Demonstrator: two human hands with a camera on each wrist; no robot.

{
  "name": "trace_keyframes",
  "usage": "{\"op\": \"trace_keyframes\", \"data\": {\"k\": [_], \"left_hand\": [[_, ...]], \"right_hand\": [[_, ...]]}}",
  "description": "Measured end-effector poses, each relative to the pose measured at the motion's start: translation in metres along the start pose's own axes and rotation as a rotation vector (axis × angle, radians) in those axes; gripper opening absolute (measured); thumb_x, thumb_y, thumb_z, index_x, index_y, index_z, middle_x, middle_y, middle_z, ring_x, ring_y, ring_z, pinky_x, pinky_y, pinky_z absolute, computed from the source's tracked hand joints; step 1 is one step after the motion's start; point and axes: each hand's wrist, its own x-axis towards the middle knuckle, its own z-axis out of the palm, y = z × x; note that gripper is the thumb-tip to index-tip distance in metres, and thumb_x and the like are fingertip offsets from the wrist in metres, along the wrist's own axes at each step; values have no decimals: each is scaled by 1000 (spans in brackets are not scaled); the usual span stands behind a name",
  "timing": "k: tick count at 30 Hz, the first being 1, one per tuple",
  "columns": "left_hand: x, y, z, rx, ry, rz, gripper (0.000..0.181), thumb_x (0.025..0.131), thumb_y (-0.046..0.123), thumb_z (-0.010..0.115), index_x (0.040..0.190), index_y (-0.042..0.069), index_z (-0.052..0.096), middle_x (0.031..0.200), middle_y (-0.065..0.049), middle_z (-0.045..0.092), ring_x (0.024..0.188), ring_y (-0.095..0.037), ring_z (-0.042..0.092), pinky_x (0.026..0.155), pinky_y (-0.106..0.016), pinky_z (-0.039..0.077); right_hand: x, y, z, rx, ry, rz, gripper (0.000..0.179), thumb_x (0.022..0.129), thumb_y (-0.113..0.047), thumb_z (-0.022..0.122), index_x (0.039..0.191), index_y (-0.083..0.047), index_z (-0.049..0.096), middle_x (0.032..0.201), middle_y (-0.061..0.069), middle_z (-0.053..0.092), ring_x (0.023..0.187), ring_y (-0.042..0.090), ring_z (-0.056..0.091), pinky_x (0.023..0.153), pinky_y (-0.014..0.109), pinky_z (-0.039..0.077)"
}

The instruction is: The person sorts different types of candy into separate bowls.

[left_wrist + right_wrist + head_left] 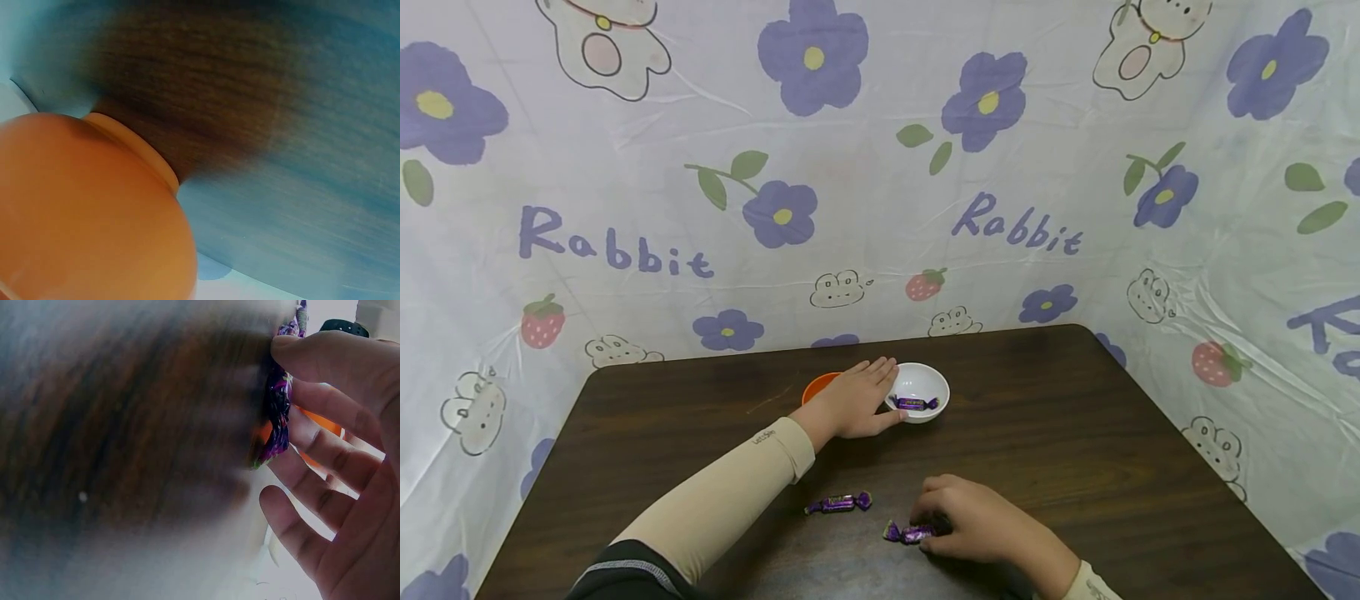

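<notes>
My left hand (859, 402) reaches over the orange bowl (818, 386) to the white bowl (934, 382). Its fingers are mostly straight at the white bowl's left side, and its thumb lies by the near rim. One purple wrapped candy (912, 404) lies inside the white bowl. Lower right, my right hand (973, 518) pinches a second purple candy (279, 409) at the tabletop, thumb on one side and a finger behind; the other fingers are spread. A third candy (838, 503) lies on the table to its left. The orange bowl (87, 200) fills the left wrist view's lower left.
The dark brown wooden table (1075, 433) ends at a back edge against a hanging cloth (865, 167) printed with flowers, rabbits and strawberries. More of this cloth hangs along both sides. The left forearm, in a beige sleeve (722, 492), crosses the table's left half.
</notes>
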Motion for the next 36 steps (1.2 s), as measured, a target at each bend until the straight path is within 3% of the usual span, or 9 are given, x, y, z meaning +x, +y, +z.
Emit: {"op": "trace_keyframes", "data": {"k": [21,36], "left_hand": [[1,-1,2,-21,4,3,89,108,66,34,168,0,24,177,-15,21,166,-29,20,136,-46,17],[0,0,1,-21,-1,-3,89,109,66,32,168,1,24,177,-15,21,166,-30,20,136,-46,17]], "right_hand": [[8,-12,1,-6,-41,-47,7,95,-20,79,102,-21,79,98,-13,66,86,-2,57,77,18,54],[8,-9,-12,-45,37,-88,9,95,-22,81,104,-21,79,101,-11,68,90,0,61,81,21,57]]}}
